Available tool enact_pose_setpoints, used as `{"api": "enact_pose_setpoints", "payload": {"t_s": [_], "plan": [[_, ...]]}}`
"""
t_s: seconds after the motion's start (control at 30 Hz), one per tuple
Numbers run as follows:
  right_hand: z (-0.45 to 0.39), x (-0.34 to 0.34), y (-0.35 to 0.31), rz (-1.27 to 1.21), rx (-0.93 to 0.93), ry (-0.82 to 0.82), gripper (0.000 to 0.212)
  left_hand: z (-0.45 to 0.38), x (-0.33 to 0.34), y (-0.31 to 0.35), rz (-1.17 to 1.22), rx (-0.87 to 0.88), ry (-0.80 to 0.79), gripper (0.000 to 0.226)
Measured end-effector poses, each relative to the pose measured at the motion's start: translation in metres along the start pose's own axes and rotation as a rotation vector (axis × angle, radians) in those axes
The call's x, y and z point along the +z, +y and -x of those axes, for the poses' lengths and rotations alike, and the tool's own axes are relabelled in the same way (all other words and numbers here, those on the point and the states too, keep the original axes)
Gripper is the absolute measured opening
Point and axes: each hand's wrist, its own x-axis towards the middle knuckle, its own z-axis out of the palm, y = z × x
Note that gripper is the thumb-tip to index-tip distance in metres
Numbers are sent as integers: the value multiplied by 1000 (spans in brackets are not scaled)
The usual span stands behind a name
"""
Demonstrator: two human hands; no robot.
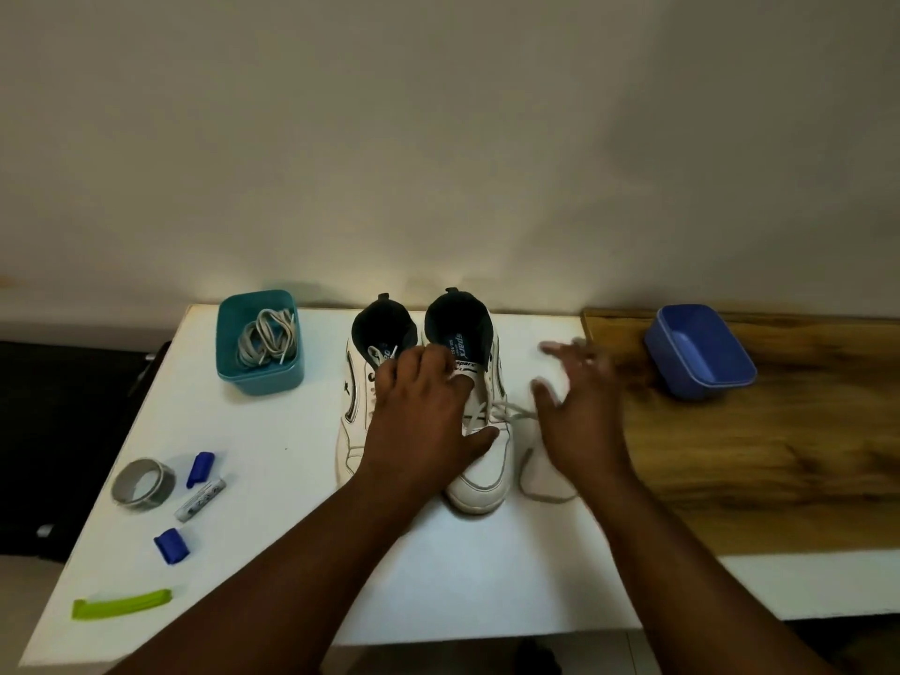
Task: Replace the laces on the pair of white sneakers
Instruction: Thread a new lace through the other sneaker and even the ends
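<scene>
Sneakers (pixel 479 421) mid-table (pixel 292 431), heels toward wall. Left hand (pixel 419 421) spread over tongues, likely steadying. Right hand (pixel 579 411) blurred beside sneakers, fingers splayed, near loose lace (pixel 516 416). Spare laces (pixel 267 339) in teal tub (pixel 260 377), left of sneakers.

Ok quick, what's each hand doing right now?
Left hand: fingers spread, resting on the sneakers, gripping nothing.
Right hand: open, fingers spread, blurred, beside the loose lace; holds nothing.

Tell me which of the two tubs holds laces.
The teal tub, at the white table's back left corner, holds a bundle of grey laces. The blue tub on the wooden surface is empty.
</scene>
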Motion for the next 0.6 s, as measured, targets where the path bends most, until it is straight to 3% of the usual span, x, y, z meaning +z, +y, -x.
{"api": "enact_pose_setpoints", "payload": {"t_s": [0.03, 0.1, 0.23, 0.27, 0.33, 0.4, 0.47, 0.53, 0.6], "plan": [[5, 10, 0, 142, -71, -152, 37, 0, 0, 0, 6, -16, 7, 61], [8, 17, 1, 223, -77, -280, 27, 2, 0, -2, 18, -29, 18, 66], [5, 16, 2, 237, -141, -242, 10, 5, 1, -9, 53, -8, 14, 67], [4, 17, 2, 204, -164, -193, 9, 5, 1, -10, 57, 0, 9, 68], [-2, 11, 9, 58, -75, 67, 9, 6, -1, -9, 81, 12, 11, 71], [-20, -9, 19, -186, 182, 408, 10, 6, -6, -8, 113, 4, 15, 73], [-32, -29, 29, -372, 377, 611, 12, 8, -8, -10, 121, 9, 1, 74], [-27, -29, 29, -273, 361, 521, 32, 9, -8, -13, 128, 18, -6, 73], [-15, -12, 20, -133, 140, 219, 37, 8, -7, -14, 123, 24, -12, 71]]}}
